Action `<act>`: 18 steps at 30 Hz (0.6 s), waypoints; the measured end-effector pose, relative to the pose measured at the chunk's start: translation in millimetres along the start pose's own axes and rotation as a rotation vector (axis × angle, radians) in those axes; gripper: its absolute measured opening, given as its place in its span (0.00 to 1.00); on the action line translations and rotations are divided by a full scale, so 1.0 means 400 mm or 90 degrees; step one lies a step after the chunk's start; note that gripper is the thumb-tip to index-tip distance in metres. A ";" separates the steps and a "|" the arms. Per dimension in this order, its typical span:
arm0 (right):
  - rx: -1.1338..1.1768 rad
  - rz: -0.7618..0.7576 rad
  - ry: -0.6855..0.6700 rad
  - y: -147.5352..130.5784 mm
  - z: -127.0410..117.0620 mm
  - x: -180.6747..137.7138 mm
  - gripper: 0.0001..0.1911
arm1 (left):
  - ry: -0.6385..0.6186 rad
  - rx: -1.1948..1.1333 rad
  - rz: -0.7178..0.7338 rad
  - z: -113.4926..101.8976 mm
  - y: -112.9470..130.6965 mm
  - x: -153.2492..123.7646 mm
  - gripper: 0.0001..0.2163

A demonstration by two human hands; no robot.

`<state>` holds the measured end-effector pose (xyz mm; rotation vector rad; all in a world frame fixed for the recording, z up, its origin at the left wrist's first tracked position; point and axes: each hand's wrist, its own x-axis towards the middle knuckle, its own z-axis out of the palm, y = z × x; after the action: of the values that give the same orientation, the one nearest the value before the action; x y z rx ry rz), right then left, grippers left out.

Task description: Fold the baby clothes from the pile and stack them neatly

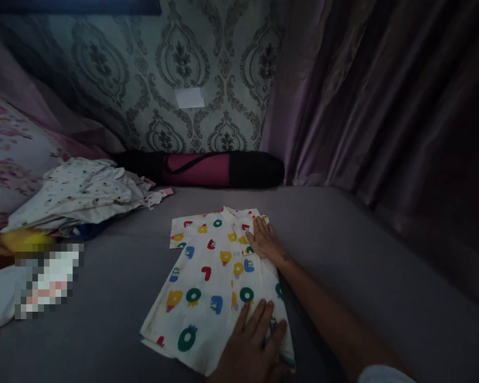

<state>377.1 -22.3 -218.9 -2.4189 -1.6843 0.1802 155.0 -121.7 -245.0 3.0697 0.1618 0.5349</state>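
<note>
A small white short-sleeved shirt (207,274) lies spread out, front up, on the grey sheet, printed with red, yellow, green and blue letters. Its collar points away from me, and a button line runs down the front. My right hand (264,239) rests flat near the right sleeve and chest, fingers stretched out. Closer to me, my left hand (253,340) lies palm down over the lower right part of the shirt, its fingers apart. Both hands touch the cloth without gripping it. The left hand hides part of the hem.
On the left are a heap of white patterned clothes (83,191), a floral pillow (19,154), a yellow item (27,242) and a white object (2,295), partly blurred out. A black and maroon long bag (199,170) lies along the wall. Purple curtains (327,106) hang at right.
</note>
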 end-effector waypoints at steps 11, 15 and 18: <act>0.002 -0.114 0.026 -0.041 -0.018 -0.007 0.32 | -0.014 -0.102 -0.109 -0.077 -0.022 0.015 0.22; 0.013 -0.151 -0.051 -0.076 -0.004 -0.016 0.32 | 0.027 -0.055 -0.241 -0.087 -0.078 0.002 0.19; 0.013 -0.150 -0.053 -0.081 0.005 -0.017 0.33 | 0.027 -0.045 -0.301 -0.080 -0.112 -0.022 0.21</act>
<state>344.6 -17.6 -213.5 -2.2033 -1.9744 0.2641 131.4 -77.9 -219.6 2.8031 0.8193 0.5566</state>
